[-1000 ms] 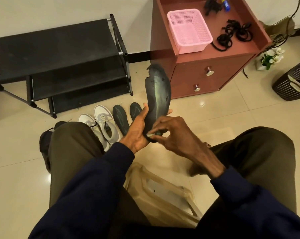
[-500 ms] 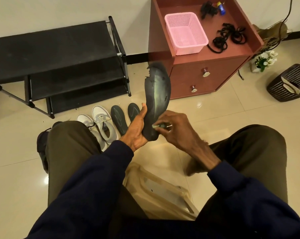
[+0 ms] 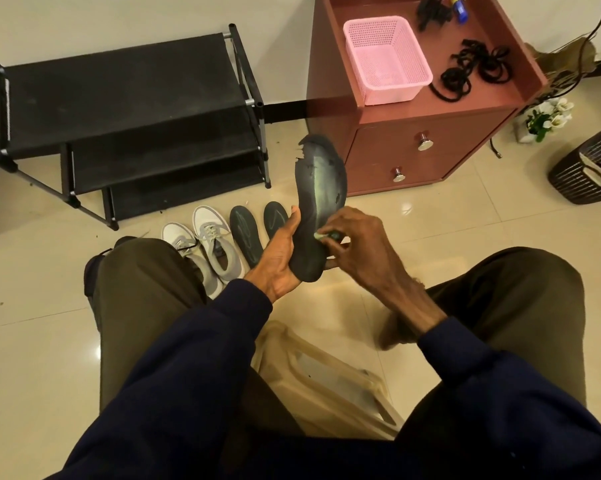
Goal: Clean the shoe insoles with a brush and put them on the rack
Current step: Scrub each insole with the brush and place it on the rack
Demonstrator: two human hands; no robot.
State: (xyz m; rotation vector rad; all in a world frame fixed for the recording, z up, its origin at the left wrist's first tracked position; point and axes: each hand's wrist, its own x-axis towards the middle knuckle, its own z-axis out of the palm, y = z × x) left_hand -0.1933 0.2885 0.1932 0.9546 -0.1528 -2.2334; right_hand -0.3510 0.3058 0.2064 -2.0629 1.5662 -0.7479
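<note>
Left hand point(image 3: 278, 259) grips the insole point(image 3: 323, 188); right hand point(image 3: 361, 244) pinches a brush point(image 3: 323, 235) against it.

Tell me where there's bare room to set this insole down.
The rack has three shelves that show bare, the top one widest. The floor between cabinet and dark basket is open. Crowded: the strip before the rack, taken by sneakers and two insoles, and the cabinet top, with pink basket and laces.

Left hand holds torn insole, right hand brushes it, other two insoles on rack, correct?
No. Head view: other two insoles lie on the floor by the sneakers, not on the rack. Left hand holds the torn insole, right hand holds the brush against it.
</note>
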